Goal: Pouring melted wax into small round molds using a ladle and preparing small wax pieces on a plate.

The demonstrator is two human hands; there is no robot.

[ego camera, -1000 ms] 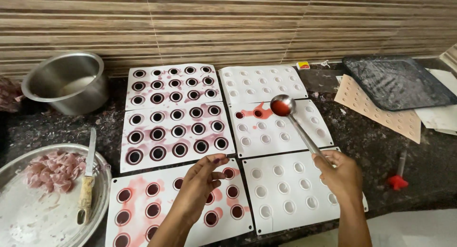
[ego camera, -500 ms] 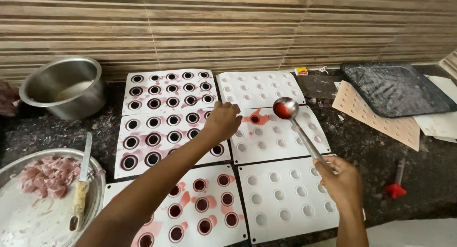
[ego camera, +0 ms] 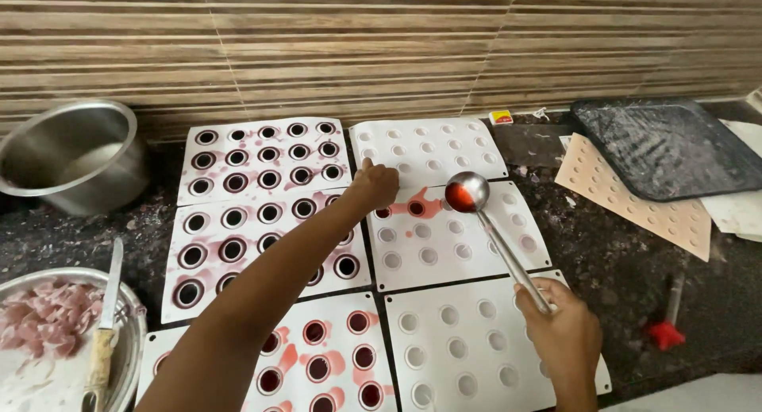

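The steel ladle (ego camera: 502,239) is held by the right hand (ego camera: 565,336), its long handle clamped in curled fingers (ego camera: 542,302) at the very end, down over the lower right mould (ego camera: 484,344). From that grasp the handle is angled up and to the left, and the round bowl, with red liquid pooled in it, is carried well away from the fingers, above the middle right mould (ego camera: 460,237). A red spill is seen on that mould just left of the bowl, beside two filled cavities.

The left hand (ego camera: 373,186) is stretched across the dark counter (ego camera: 627,269), its arm laid over the filled moulds. It is pressed at the upper left corner of the middle right mould, fingers bent down onto the sheet; whether the edge is pinched cannot be told. The ladle bowl is kept near this hand, to its right, not touching.

Dark filling is seen in the left-hand moulds (ego camera: 262,154); the top right mould (ego camera: 432,146) is unfilled. A steel pot (ego camera: 71,154) is stood far left, a plate of pink pieces (ego camera: 48,317) with a knife (ego camera: 103,333) below it, and a black tray (ego camera: 667,146) far right.
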